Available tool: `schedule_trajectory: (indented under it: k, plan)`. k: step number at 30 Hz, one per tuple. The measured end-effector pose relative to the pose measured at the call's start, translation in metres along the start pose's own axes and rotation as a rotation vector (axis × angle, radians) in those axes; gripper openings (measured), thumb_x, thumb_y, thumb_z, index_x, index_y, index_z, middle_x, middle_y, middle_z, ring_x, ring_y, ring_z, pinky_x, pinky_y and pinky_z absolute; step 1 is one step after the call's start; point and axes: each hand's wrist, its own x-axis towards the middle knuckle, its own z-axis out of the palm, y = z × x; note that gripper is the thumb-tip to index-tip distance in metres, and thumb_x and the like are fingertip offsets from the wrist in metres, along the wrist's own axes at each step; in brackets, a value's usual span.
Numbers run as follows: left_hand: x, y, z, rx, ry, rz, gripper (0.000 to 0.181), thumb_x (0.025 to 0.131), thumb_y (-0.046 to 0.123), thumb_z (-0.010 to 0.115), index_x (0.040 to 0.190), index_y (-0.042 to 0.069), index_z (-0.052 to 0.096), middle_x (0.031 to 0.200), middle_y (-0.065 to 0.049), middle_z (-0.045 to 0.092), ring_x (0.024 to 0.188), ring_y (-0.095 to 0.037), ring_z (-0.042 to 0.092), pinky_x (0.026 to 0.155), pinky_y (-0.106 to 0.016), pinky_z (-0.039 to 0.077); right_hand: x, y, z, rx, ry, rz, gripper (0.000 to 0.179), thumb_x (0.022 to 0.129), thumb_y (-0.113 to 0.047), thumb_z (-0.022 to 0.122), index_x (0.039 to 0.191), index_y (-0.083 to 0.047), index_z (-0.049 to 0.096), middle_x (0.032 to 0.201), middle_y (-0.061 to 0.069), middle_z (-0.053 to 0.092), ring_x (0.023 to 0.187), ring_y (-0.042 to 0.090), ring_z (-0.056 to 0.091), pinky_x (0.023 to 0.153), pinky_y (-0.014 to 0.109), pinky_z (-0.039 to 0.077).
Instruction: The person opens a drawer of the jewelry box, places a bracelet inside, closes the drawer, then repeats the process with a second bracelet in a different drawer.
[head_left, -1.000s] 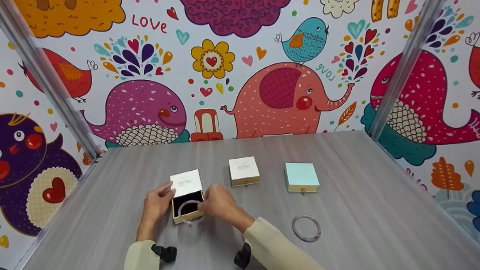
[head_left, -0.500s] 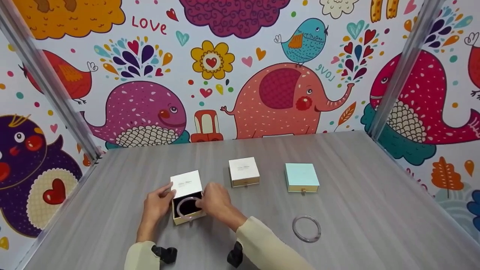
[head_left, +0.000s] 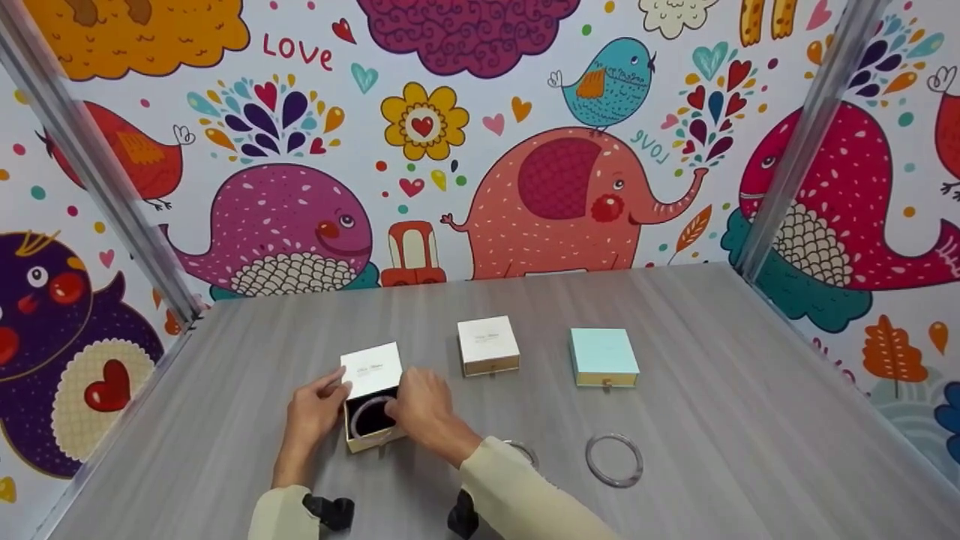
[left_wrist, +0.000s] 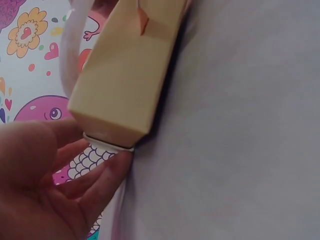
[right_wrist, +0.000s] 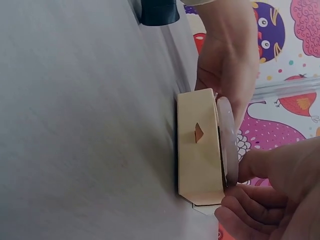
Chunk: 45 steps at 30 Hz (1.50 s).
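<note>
A white drawer box [head_left: 373, 369] lies on the grey table with its drawer [head_left: 369, 437] pulled out toward me. My left hand [head_left: 311, 414] presses fairly straight fingers [left_wrist: 100, 172] against the box's left side. My right hand [head_left: 424, 409] pinches a pale translucent bangle [head_left: 361, 415] that lies over the drawer's dark inside. In the right wrist view the bangle [right_wrist: 227, 142] stands along the beige drawer front [right_wrist: 199, 150], with my fingertips [right_wrist: 252, 167] on its rim. The left wrist view shows the drawer's beige wall [left_wrist: 120, 75] close up.
A shut white box [head_left: 488, 345] and a shut light blue box [head_left: 604, 356] sit farther back to the right. A loose bangle [head_left: 615, 459] lies on the table [head_left: 712, 360] at the right; another bangle [head_left: 523, 450] peeks out beside my right sleeve. Patterned walls close three sides.
My right hand has carried the bangle from the drawer's front edge farther in over the drawer. My right arm shifted left, uncovering a second bangle beside the sleeve. The left hand stayed put.
</note>
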Motion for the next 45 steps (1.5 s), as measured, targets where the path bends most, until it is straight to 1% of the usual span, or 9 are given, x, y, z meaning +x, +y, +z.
schedule_trajectory:
  k: [3, 10, 17, 24, 27, 32, 37, 42, 45]
  plan:
    - [-0.001, 0.000, 0.000, 0.003, -0.005, -0.006, 0.041, 0.096, 0.022, 0.064, 0.135, 0.009, 0.063, 0.119, -0.020, 0.072, 0.081, -0.006, 0.061, 0.077, -0.024, 0.047, -0.001, -0.002, 0.001, -0.007, -0.001, -0.002, 0.016, 0.073, -0.012, 0.081, 0.067, -0.005, 0.067, 0.071, 0.007, 0.071, 0.061, 0.014, 0.058, 0.056, 0.033, 0.049]
    - [-0.001, 0.000, -0.001, -0.017, -0.009, -0.008, 0.041, 0.096, 0.023, 0.065, 0.134, 0.008, 0.064, 0.112, -0.017, 0.074, 0.075, -0.004, 0.058, 0.072, -0.022, 0.046, 0.001, -0.004, 0.003, -0.005, -0.011, 0.006, 0.018, 0.075, -0.011, 0.080, 0.066, -0.007, 0.065, 0.068, 0.004, 0.068, 0.060, 0.012, 0.053, 0.054, 0.031, 0.046]
    - [-0.001, 0.000, 0.000, -0.036, -0.018, -0.014, 0.041, 0.096, 0.022, 0.065, 0.134, 0.008, 0.063, 0.108, -0.016, 0.074, 0.070, -0.004, 0.058, 0.067, -0.021, 0.046, 0.003, -0.006, 0.005, -0.052, 0.014, 0.001, 0.016, 0.076, -0.009, 0.077, 0.065, -0.009, 0.064, 0.072, 0.006, 0.071, 0.062, 0.015, 0.061, 0.056, 0.034, 0.050]
    - [-0.001, 0.000, 0.001, -0.054, -0.006, -0.008, 0.041, 0.095, 0.020, 0.066, 0.133, 0.006, 0.064, 0.104, -0.017, 0.074, 0.066, -0.002, 0.058, 0.062, -0.019, 0.047, 0.004, -0.009, 0.008, -0.109, 0.038, 0.004, 0.014, 0.077, -0.010, 0.077, 0.067, -0.009, 0.068, 0.072, 0.007, 0.073, 0.067, 0.021, 0.069, 0.057, 0.034, 0.054]
    - [-0.001, 0.000, 0.001, -0.065, -0.015, -0.016, 0.041, 0.095, 0.020, 0.066, 0.134, 0.006, 0.063, 0.104, -0.017, 0.074, 0.065, -0.003, 0.058, 0.061, -0.019, 0.048, 0.005, -0.011, 0.010, -0.127, 0.054, 0.018, 0.013, 0.078, -0.008, 0.076, 0.067, -0.009, 0.069, 0.073, 0.008, 0.074, 0.067, 0.021, 0.070, 0.057, 0.034, 0.054]
    - [0.000, -0.001, -0.001, -0.048, -0.013, -0.022, 0.042, 0.096, 0.022, 0.066, 0.135, 0.007, 0.063, 0.109, -0.018, 0.074, 0.067, -0.003, 0.058, 0.063, -0.020, 0.047, 0.007, -0.014, 0.015, -0.150, 0.100, 0.015, 0.017, 0.081, -0.006, 0.072, 0.064, -0.010, 0.069, 0.072, 0.007, 0.074, 0.065, 0.020, 0.070, 0.054, 0.033, 0.054]
    - [-0.001, -0.002, -0.002, -0.051, -0.012, -0.033, 0.042, 0.096, 0.022, 0.066, 0.135, 0.008, 0.063, 0.106, -0.015, 0.074, 0.065, -0.004, 0.058, 0.063, -0.020, 0.047, 0.005, -0.014, 0.022, -0.217, 0.122, -0.011, 0.021, 0.085, -0.008, 0.070, 0.065, -0.012, 0.070, 0.071, 0.005, 0.073, 0.064, 0.019, 0.070, 0.053, 0.032, 0.054]
    - [-0.002, 0.000, -0.001, -0.094, -0.011, -0.043, 0.042, 0.095, 0.020, 0.066, 0.134, 0.006, 0.063, 0.097, -0.011, 0.073, 0.062, -0.005, 0.058, 0.059, -0.020, 0.049, 0.004, -0.012, 0.026, -0.289, 0.123, -0.035, 0.018, 0.086, -0.010, 0.071, 0.069, -0.013, 0.073, 0.072, 0.003, 0.074, 0.065, 0.018, 0.070, 0.053, 0.032, 0.054]
    - [-0.002, 0.002, 0.000, -0.111, -0.015, -0.038, 0.042, 0.096, 0.019, 0.066, 0.135, 0.005, 0.063, 0.097, -0.012, 0.072, 0.061, -0.005, 0.058, 0.058, -0.020, 0.049, 0.004, -0.011, 0.028, -0.316, 0.135, -0.030, 0.019, 0.086, -0.009, 0.071, 0.068, -0.014, 0.072, 0.072, 0.002, 0.074, 0.065, 0.016, 0.070, 0.052, 0.031, 0.054]
